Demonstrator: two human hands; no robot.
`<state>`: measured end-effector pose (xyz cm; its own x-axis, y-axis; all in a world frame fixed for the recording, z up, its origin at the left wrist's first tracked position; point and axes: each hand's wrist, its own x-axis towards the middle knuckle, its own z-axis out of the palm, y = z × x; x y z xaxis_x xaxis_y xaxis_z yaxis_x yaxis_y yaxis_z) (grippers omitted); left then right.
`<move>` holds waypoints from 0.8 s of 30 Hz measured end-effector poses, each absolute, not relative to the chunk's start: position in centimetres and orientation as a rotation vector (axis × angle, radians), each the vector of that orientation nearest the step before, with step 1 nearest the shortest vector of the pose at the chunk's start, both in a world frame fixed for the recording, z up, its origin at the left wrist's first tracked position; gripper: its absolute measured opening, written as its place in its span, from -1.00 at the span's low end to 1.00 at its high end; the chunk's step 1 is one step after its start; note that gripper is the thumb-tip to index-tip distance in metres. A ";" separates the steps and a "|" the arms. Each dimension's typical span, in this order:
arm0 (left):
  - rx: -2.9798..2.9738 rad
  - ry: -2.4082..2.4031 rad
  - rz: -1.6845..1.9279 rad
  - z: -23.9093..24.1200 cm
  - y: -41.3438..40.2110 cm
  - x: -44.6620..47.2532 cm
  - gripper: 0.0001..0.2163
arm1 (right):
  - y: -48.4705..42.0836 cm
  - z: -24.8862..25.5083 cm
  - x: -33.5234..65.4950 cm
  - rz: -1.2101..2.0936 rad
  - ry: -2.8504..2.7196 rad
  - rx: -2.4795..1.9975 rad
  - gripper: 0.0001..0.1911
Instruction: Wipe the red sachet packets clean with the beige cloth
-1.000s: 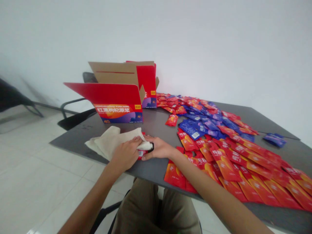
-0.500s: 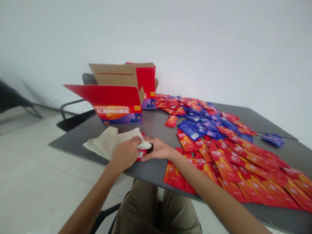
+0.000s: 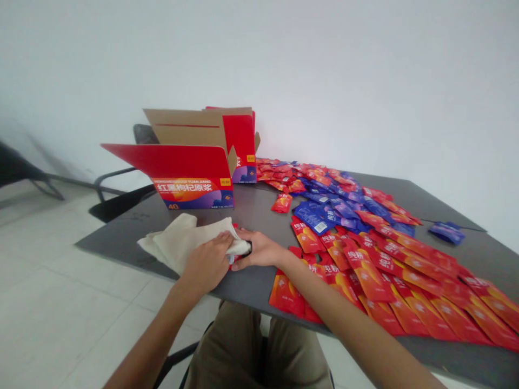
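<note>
- Your left hand [image 3: 206, 263] lies palm down on a cream cloth [image 3: 182, 244], its fingers [image 3: 222, 241] curled over the cloth's right end and pressing it onto a red sachet [image 3: 232, 259].
- Only a sliver of that sachet shows, a red and white edge under the cloth, at the near edge of the desk [image 3: 121, 237], about 7 o'clock from the desk's middle.
- Your right hand [image 3: 259, 249] meets it from 3 o'clock, fingers clenched round the sachet's end; a small dark part [image 3: 250, 248] shows at the fingertips, too small to make out.
- The two hands touch over the sachet; the rest of the cloth trails toward 9 o'clock, flat and crumpled on the desk.
- An open red carton [image 3: 190, 178] stands at 12 o'clock from your hands, flaps raised, with printed lettering on its front. A second carton [image 3: 242, 146] stands just behind it at 1 o'clock.
- A single red sachet lies alone [image 3: 282, 202] between the cartons and the main pile.
- A wide spread of red sachets [image 3: 405, 281] runs from 1 o'clock round to 4 o'clock, with your right forearm lying over its near edge.
- Blue sachets [image 3: 324, 213] cluster within that spread at 2 o'clock; a few more blue ones [image 3: 446, 232] lie well apart toward the far right edge.
</note>
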<state>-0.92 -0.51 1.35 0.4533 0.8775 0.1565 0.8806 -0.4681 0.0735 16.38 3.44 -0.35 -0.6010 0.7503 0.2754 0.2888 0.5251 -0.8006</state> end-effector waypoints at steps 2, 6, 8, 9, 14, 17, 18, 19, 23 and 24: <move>-2.718 -1.538 -0.267 1.0 -1.7 -1.0 -0.48 | 3.5 -0.5 16.4 0.938 -2.171 -0.887 -0.42; -2.773 -1.520 -0.333 0.7 -2.4 -1.4 -0.46 | 3.6 -0.7 16.4 0.888 -2.181 -0.910 -0.44; -2.728 -1.582 -0.351 1.0 -1.2 -1.3 -0.48 | 3.5 -0.5 16.4 0.933 -2.172 -0.858 -0.41; -2.697 -1.611 -0.340 1.2 -0.4 -1.2 -0.49 | 3.4 -0.3 16.4 0.967 -2.161 -0.842 -0.40; -2.680 -1.598 -0.305 0.9 -0.6 -1.4 -0.48 | 3.3 0.1 16.3 1.016 -2.140 -0.860 -0.33; -2.749 -1.520 -0.334 0.1 -2.5 -2.1 -0.44 | 3.5 -0.3 16.3 0.962 -2.168 -0.878 -0.32; -2.759 -1.513 -0.338 0.0 -2.6 -2.2 -0.44 | 3.6 -0.4 16.4 0.954 -2.170 -0.883 -0.32; -2.758 -1.522 -0.338 0.0 -2.4 -2.3 -0.45 | 3.6 -0.4 16.4 0.956 -2.171 -0.879 -0.32; -2.673 -1.628 -0.283 1.0 0.4 -1.8 -0.50 | 3.5 -0.4 16.4 1.006 -2.146 -0.872 -0.34; -2.653 -1.648 -0.268 1.2 0.8 -1.6 -0.51 | 3.5 -0.3 16.4 1.013 -2.139 -0.877 -0.32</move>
